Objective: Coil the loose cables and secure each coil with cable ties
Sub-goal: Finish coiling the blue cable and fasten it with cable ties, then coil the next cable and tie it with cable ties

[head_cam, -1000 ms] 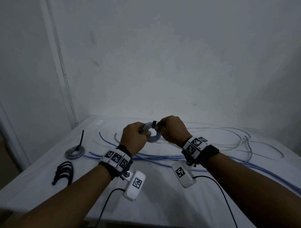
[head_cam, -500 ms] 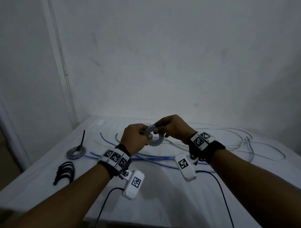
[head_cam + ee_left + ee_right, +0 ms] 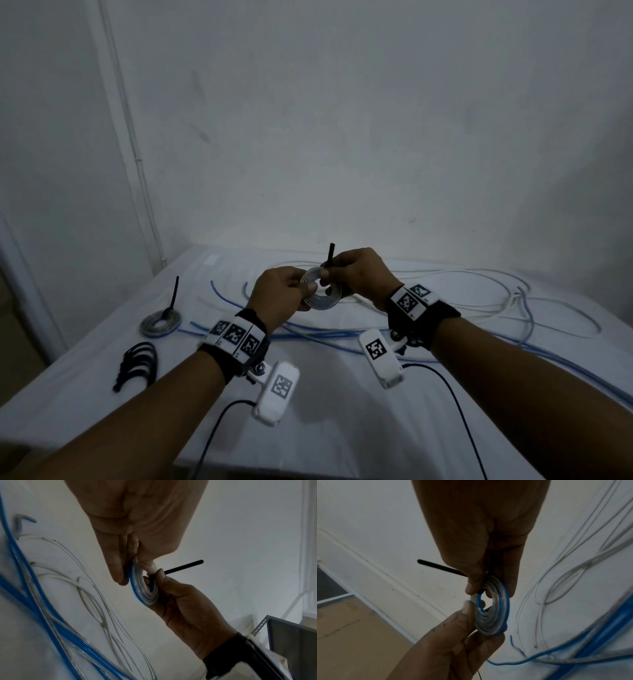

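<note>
left hand (image 3: 281, 294) pinching clear-and-blue cable coil (image 3: 320, 289), held up over table (image 3: 342, 428) middle | right hand (image 3: 359, 275) curled round coil's far rim, gripping black cable tie (image 3: 331, 253), tail poking up | tied coil (image 3: 160, 322) far left near edge | spare ties (image 3: 137, 363) left | loose cables (image 3: 479, 308) right

dim, flat, bluish light with soft shadows; wide-angle bending at the edges, wrist views slightly blurred.
</note>
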